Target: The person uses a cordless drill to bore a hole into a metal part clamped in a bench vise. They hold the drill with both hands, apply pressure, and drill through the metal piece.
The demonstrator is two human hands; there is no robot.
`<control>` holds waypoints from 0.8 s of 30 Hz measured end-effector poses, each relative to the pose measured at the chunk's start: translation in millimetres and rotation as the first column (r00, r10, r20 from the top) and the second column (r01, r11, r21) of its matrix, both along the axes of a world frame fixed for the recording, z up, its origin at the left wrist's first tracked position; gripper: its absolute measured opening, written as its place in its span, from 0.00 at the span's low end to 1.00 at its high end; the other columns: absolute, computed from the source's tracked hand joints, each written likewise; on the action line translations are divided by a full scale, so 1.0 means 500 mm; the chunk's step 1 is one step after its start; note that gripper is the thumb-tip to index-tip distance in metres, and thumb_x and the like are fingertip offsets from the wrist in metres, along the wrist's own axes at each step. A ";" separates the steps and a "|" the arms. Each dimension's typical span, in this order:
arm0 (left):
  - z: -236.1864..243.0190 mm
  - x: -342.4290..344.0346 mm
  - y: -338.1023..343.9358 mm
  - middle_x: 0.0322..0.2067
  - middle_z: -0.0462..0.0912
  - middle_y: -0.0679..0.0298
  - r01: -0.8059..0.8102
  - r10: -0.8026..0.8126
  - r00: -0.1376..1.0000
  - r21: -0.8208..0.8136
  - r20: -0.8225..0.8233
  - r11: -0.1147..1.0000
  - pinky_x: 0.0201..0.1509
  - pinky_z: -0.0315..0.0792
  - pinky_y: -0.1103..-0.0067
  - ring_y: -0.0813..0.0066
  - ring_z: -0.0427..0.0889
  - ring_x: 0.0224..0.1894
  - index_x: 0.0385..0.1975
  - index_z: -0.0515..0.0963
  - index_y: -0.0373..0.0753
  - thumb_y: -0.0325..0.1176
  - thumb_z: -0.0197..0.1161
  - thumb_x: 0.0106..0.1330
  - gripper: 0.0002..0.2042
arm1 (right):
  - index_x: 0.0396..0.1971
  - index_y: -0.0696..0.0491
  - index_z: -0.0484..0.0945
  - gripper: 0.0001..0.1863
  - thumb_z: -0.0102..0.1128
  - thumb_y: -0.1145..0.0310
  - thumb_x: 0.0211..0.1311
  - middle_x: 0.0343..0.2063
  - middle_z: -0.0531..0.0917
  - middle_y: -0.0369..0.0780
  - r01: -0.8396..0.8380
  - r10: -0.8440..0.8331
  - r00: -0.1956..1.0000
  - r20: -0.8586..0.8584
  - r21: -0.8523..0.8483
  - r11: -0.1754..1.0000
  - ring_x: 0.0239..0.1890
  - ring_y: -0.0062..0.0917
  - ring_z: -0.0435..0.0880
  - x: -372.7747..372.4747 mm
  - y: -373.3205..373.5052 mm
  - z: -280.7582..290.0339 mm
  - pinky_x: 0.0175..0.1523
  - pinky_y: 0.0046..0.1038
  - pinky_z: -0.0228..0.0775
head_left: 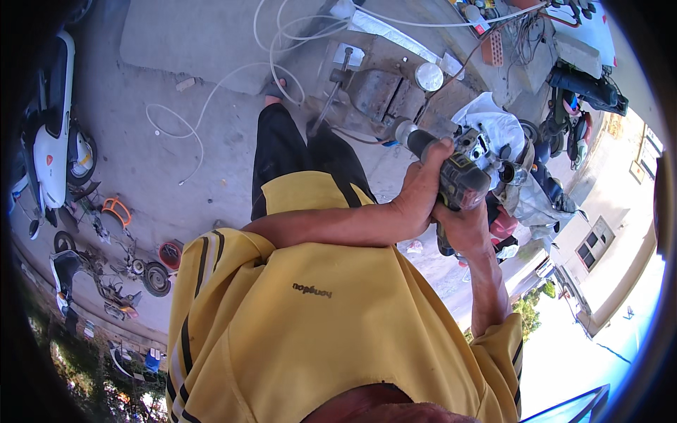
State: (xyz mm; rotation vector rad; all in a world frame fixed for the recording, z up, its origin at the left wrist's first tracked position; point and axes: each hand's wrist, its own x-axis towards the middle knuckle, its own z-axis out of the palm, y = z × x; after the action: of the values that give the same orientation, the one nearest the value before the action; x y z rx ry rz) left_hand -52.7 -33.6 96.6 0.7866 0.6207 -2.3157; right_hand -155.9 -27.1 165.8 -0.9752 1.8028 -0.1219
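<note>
A dark cordless drill (463, 182) is held in front of me at the right, its silver front end toward the bench vise (375, 93). My left hand (424, 178) reaches across my body, its fingers closed on the drill's housing. Lower down, my right hand (464, 227) is wrapped round the drill's grip. Whether the drill's tip touches anything by the vise is hard to tell. Beside the drill lies a silver cast metal part (474, 146), partly hidden behind it. A white cloth or sack (486, 113) lies under and around this part.
A round whitish tin (429, 77) stands beside the vise. A thin white hose (201, 130) loops over the concrete floor at the left. Scooters, such as a white one (53, 151), and stripped motorcycle parts (130, 264) stand further left. A perforated brick (492, 51) and cables lie at the far right.
</note>
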 end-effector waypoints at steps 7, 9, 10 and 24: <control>0.005 -0.011 -0.001 0.33 0.79 0.66 -0.014 0.015 1.000 0.053 -0.010 0.998 0.40 0.72 0.77 0.76 0.79 0.36 0.37 0.74 0.42 0.64 0.57 0.61 0.26 | 0.50 0.62 0.71 0.26 0.65 0.77 0.47 0.37 0.81 0.40 -0.020 0.020 1.000 -0.013 0.003 1.000 0.38 0.21 0.80 -0.025 0.009 -0.011 0.41 0.27 0.76; 0.003 -0.011 -0.002 0.33 0.79 0.66 -0.042 0.042 0.999 0.032 -0.004 0.999 0.41 0.72 0.77 0.76 0.79 0.36 0.37 0.74 0.42 0.63 0.57 0.61 0.26 | 0.50 0.62 0.71 0.27 0.66 0.76 0.47 0.37 0.81 0.41 -0.012 0.012 1.000 0.010 0.017 1.000 0.38 0.21 0.80 -0.019 -0.001 -0.006 0.42 0.27 0.76; 0.003 -0.011 -0.002 0.33 0.79 0.66 -0.054 0.054 0.999 0.022 -0.001 0.998 0.42 0.72 0.77 0.76 0.80 0.36 0.37 0.74 0.42 0.63 0.57 0.61 0.26 | 0.50 0.62 0.71 0.27 0.66 0.76 0.47 0.38 0.81 0.41 -0.006 0.006 1.000 0.022 0.025 1.000 0.38 0.21 0.80 -0.016 -0.003 -0.004 0.42 0.27 0.76; 0.006 -0.005 -0.005 0.33 0.78 0.66 -0.060 0.060 0.998 0.034 -0.002 0.998 0.44 0.72 0.77 0.75 0.79 0.36 0.38 0.74 0.41 0.62 0.57 0.62 0.26 | 0.50 0.62 0.71 0.27 0.66 0.76 0.46 0.39 0.81 0.41 -0.015 0.015 1.000 -0.002 0.016 1.000 0.39 0.22 0.81 -0.033 0.006 -0.019 0.44 0.28 0.76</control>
State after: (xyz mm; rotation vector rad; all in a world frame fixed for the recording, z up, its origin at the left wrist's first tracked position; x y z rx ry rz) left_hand -55.2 -36.1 99.7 0.7695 0.6770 -2.2578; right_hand -172.2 -23.9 156.5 -0.9783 1.7955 -0.0972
